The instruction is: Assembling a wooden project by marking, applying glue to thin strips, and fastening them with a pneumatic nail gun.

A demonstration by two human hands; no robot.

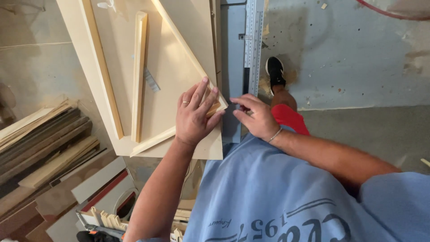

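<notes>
Left grip [193, 117]: my fingers spread flat, pressing the wooden corner joint [214, 106], clasping nothing.
Right grip [256, 117]: fingertips pinched near that corner; what they hold, I cannot tell.
Joint: on the pale panel [174, 67], beside the metal ruler [253, 40].

Seen from above: a grey saw table [233, 67] with a steel ruler fence [253, 40] along its right side, carrying a pale sheet-wood panel [170, 62] — thin wooden strips [139, 74] laid on it, one upright, two meeting at a corner. Beneath, a stained concrete floor [358, 58] — stacked boards [40, 143] at left.
</notes>
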